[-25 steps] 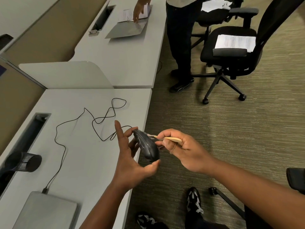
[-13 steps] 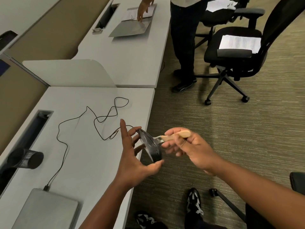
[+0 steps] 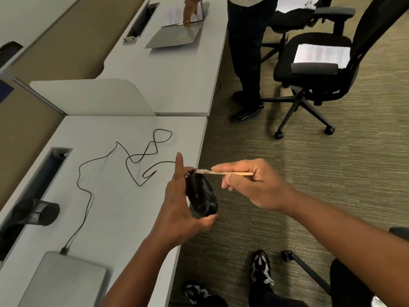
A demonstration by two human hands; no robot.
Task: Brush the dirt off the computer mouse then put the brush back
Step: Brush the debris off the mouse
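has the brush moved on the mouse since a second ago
Yes. The brush tip shifted from the middle of the mouse to its far end, nearer the desk edge.

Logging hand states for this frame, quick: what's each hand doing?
Left hand: closed on the computer mouse, holding it off the desk.
Right hand: fingers closed on the brush, its tip at the mouse's front end.

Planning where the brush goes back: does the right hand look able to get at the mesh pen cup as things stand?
Probably not directly: the right hand holds the brush, and the left hand with the mouse lies between it and the mesh pen cup.
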